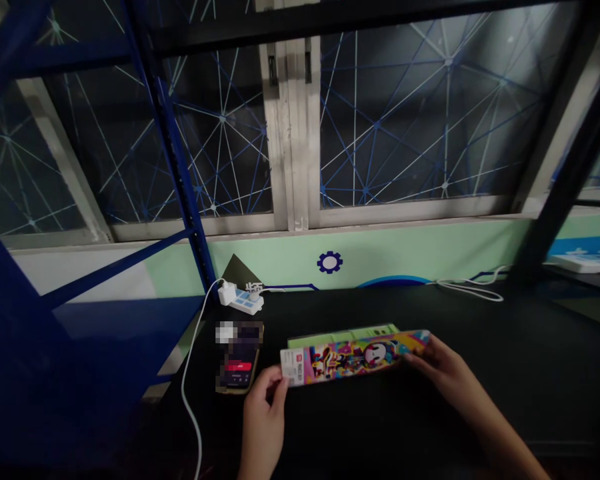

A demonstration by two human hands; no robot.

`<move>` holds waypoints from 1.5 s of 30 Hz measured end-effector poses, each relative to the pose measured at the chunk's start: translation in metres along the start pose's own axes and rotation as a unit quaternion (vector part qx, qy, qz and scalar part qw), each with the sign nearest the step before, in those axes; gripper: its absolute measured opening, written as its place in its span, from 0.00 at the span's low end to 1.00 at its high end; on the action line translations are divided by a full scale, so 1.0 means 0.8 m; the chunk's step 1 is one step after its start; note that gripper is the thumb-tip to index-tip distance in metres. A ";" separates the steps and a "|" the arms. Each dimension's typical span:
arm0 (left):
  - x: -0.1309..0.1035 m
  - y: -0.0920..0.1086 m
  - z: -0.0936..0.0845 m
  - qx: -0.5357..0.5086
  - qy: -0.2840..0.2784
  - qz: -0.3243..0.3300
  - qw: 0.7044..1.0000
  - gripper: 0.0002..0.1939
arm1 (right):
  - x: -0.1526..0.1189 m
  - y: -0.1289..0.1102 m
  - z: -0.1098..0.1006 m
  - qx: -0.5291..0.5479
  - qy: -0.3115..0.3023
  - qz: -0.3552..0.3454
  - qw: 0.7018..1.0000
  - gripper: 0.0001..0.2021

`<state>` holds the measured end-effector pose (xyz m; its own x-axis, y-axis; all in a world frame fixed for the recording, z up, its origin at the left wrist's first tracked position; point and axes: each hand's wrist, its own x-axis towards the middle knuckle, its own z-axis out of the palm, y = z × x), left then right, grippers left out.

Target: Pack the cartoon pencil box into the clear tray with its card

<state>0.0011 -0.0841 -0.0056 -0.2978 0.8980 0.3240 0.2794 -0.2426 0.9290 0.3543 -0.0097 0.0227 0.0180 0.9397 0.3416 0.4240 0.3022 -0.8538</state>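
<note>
Both of my hands hold a long, flat, brightly printed package (355, 357) with cartoon figures on its face and a white label end at the left. My left hand (264, 417) pinches the white end between thumb and fingers. At the other end, my right hand (437, 363) grips the right edge, thumb in front. Just behind the package, a pale green flat item (345, 335) shows only its upper part; the rest is hidden. A phone (240, 363), partly blurred out, lies left of the package, close to my left hand.
A white power strip (243, 299) with plugs sits at the back of the black table (480, 373). One white cable (184, 380) runs down left of the phone, and another cable (473, 291) lies looped at the back right. Blue shelf posts (173, 147) rise at the left.
</note>
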 end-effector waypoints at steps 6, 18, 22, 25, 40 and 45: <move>-0.001 0.002 -0.001 0.035 0.009 0.013 0.999 0.21 | -0.010 0.007 0.002 -0.098 0.040 -0.016 0.994 0.16; -0.007 -0.015 0.023 0.213 -0.065 0.048 0.974 0.39 | -0.013 0.016 0.016 -0.304 -0.165 -0.097 0.933 0.37; -0.009 -0.016 0.026 0.221 -0.075 0.071 0.970 0.41 | -0.014 0.023 0.020 -0.322 -0.176 -0.093 0.926 0.41; -0.010 -0.014 0.027 0.219 -0.061 0.082 0.970 0.36 | -0.013 0.032 0.020 -0.308 -0.133 -0.091 0.938 0.37; -0.004 -0.019 0.027 0.163 -0.023 0.062 0.984 0.30 | -0.005 0.010 0.062 -0.243 0.031 -0.095 0.965 0.22; -0.007 -0.020 0.020 0.067 0.023 0.074 0.995 0.27 | -0.008 0.013 0.058 -0.187 0.047 -0.119 0.974 0.26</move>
<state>0.0131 -0.0794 -0.0253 -0.2851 0.8370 0.4670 0.4423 -0.3174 0.8388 0.3168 -0.0054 -0.0068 -0.0457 0.8258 0.5621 0.7264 0.4137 -0.5487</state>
